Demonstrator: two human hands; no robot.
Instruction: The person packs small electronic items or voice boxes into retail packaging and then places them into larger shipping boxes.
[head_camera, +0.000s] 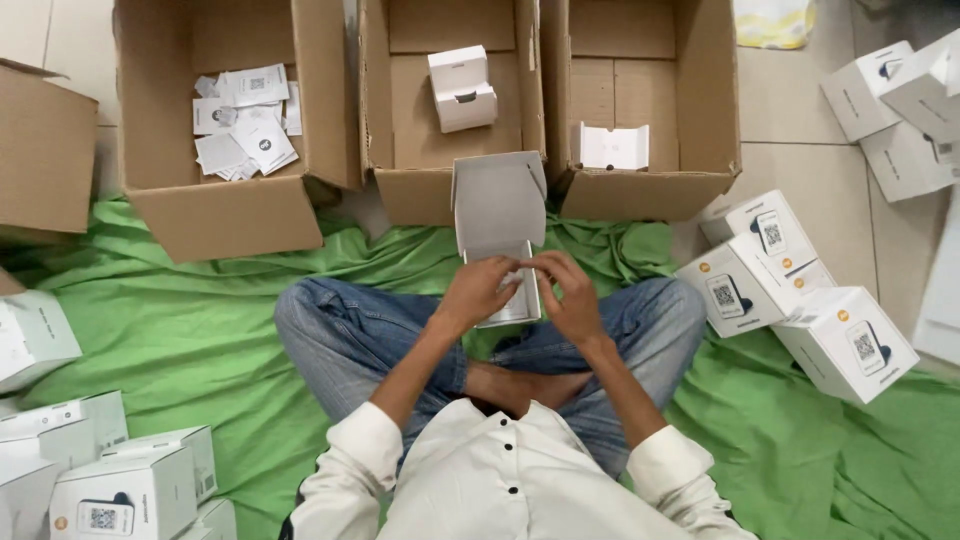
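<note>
Covering most of the lower frame, a green cloth (200, 330) is spread over the floor, w/ a person sitting cross-legged on it at bottom centre. Across the top stand three open cardboard cartons: the left carton (230, 215) holds loose white leaflets (245, 120), the middle carton (415, 190) holds a small open white box (462, 90), and the right carton (650, 190) holds a white card insert (613, 147). White product boxes (800, 290) w/ printed fronts are piled at centre right, more at upper right, and another stack (120, 480) sits at lower left. At frame centre, just above the knees, an open white box (498, 225) w/ its lid flap tilted up is held btwn both hands. The left hand (478, 290) grips the box's near left edge, fingers curled onto it. The right hand (570, 295) is closed round the near right edge, fingertips pinching at the box's rim where the two hands nearly meet.
</note>
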